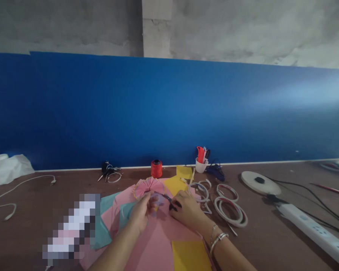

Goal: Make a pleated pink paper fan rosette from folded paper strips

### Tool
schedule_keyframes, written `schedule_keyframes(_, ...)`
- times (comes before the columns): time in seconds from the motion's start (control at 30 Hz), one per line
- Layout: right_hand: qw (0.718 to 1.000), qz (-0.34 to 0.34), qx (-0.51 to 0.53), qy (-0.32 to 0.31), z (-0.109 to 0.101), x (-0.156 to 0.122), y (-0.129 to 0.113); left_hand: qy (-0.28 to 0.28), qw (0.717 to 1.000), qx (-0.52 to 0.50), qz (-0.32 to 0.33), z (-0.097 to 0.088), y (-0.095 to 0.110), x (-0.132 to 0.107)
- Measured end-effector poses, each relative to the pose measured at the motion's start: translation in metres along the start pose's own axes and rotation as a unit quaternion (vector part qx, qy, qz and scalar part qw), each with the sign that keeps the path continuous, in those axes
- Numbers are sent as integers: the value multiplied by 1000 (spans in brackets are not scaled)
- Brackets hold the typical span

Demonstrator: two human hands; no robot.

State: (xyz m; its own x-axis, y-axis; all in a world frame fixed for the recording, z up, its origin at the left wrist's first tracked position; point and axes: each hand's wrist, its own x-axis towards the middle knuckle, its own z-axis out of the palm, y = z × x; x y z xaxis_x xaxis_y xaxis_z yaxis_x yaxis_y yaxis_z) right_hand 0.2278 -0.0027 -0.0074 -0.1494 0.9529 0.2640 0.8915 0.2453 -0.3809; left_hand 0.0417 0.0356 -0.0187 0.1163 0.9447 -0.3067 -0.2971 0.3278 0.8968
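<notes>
My left hand (140, 212) is closed, its fingers pinching a small, thin lavender piece (159, 200) that looks partly see-through. Black-handled scissors (166, 197) sit in my right hand (186, 210), whose fingers curl round the handles. Their blades point left toward the lavender piece; whether they touch it I cannot tell. Beneath both hands spreads a large pink sheet (158, 244), paper or cloth. A gathered, pleated pink piece (149, 185) lies just beyond my left hand. Teal sheets (104, 231) stick out at the left, and a yellow sheet (190, 254) lies near my right forearm.
At the back stand a red thread spool (156, 170) and a white cup (201, 165) of pens. Coiled white strips (231, 212), a round white lid (260, 183) and a power strip (313, 229) lie right. Keys (109, 171), a white cable (17, 184) and a blurred-out object (73, 226) lie left.
</notes>
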Motion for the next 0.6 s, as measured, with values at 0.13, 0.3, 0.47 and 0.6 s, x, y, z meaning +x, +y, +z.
schedule_keyframes(0.13,999,20,-29,-9,-1,0,0,-49,991,124,31,7,4,-14)
schedule_keyframes(0.3,988,88,-116,41,-6,2,9,-123,753,611,213,21,4,-55)
schedule_keyframes(0.47,997,24,-46,51,-4,2,4,-100,590,777,194,33,-7,-76)
schedule_keyframes(0.6,998,-51,29,25,-1,-1,-4,-86,574,793,185,38,-11,-68)
